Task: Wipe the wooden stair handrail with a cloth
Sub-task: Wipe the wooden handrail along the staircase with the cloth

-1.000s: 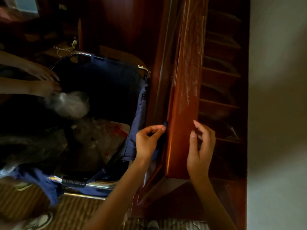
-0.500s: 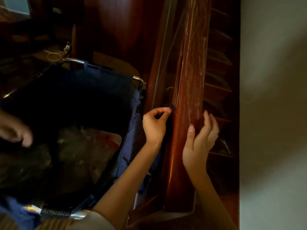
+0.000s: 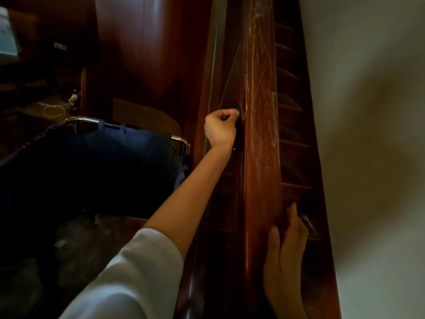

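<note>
The reddish wooden handrail [image 3: 262, 143] runs up the middle of the head view, its top streaked with pale dust marks. My left hand [image 3: 219, 128] is stretched far up its left side, pinching a dark blue cloth [image 3: 238, 109] against the wood; only a small tip of the cloth shows above my fingers. My right hand [image 3: 286, 254] rests low on the rail's right edge, fingers spread along the wood, holding nothing.
A chrome-framed cart with a dark blue fabric bag [image 3: 96, 162] stands left of the rail, holding crumpled plastic at the bottom. Wooden stair treads [image 3: 292, 143] descend right of the rail beside a pale wall [image 3: 368, 134]. A white cable [image 3: 54, 109] lies far left.
My left hand has slid the cloth farther up the rail's left side. My right hand has stayed lower on the right edge. Another person's hands over the cart have left the view.
</note>
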A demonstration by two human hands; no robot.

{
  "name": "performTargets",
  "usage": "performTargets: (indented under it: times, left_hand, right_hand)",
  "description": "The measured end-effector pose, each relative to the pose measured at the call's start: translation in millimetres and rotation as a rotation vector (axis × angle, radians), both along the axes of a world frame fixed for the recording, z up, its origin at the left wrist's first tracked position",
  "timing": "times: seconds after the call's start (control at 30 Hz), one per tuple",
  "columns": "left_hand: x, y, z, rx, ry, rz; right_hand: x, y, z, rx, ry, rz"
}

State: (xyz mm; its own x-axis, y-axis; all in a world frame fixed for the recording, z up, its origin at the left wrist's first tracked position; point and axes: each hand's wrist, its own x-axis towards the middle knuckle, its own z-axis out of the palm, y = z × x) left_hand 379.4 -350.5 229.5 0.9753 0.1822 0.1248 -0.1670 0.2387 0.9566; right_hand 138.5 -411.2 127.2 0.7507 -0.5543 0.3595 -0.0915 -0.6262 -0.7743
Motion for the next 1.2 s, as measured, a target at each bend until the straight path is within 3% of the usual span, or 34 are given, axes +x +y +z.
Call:
performTargets:
  times: [0.27,0.43,0.57,0.83,1.2]
  left_hand:
    - [-72,16,-53,-0.070,-0.076,-0.059]
    - [-153,28,-102,-0.099,0.004,-0.061]
    - [-147,25,-94,-0.071,0.004,-0.034]
    - [-52,1,-28,-0.110,-0.013,0.033]
    - [-170,26,-103,-0.079,0.032,0.014]
  right_hand:
    - [-3,0,0,0.041,-0.004,0.021]
    - [-4,-2,-1,0.084,-0.014,0.025]
    - [-5,-3,-1,0.079,-0.017,0.028]
    - [-4,-3,2,0.059,0.003,0.044]
    - [-7,-2,4,0.122,-0.061,0.074]
